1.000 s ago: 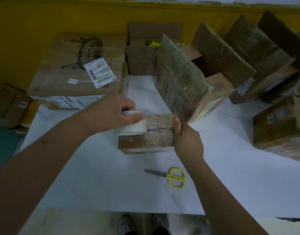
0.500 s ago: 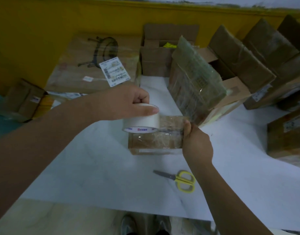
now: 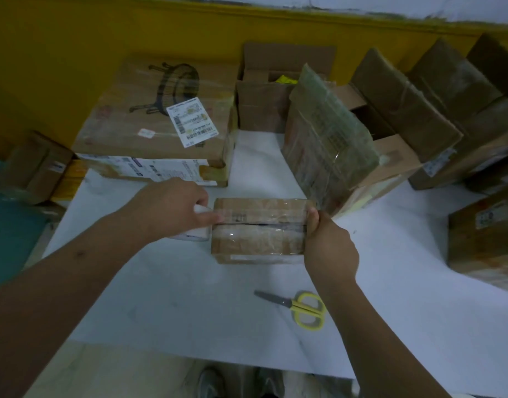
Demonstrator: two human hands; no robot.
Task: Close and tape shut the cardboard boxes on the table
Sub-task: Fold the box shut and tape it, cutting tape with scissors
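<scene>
A small closed cardboard box [image 3: 258,239] lies on the white table sheet [image 3: 189,305] in front of me, its top seam under clear tape. My left hand [image 3: 172,208] grips a white tape roll [image 3: 199,232] just off the box's left end, low beside it. My right hand [image 3: 328,245] holds the box's right end, thumb pressed on the tape at the top edge. Most of the roll is hidden by my fingers.
Yellow-handled scissors [image 3: 301,307] lie near the front, right of centre. A large labelled box [image 3: 158,116] sits back left. An open box [image 3: 272,93] and a tape-wrapped box [image 3: 327,145] stand behind. More boxes [image 3: 436,110] crowd the right side. The yellow wall [image 3: 74,38] is behind.
My left hand has drawn the tape roll leftward across the box top and down past its left end. The right hand has stayed at the right end.
</scene>
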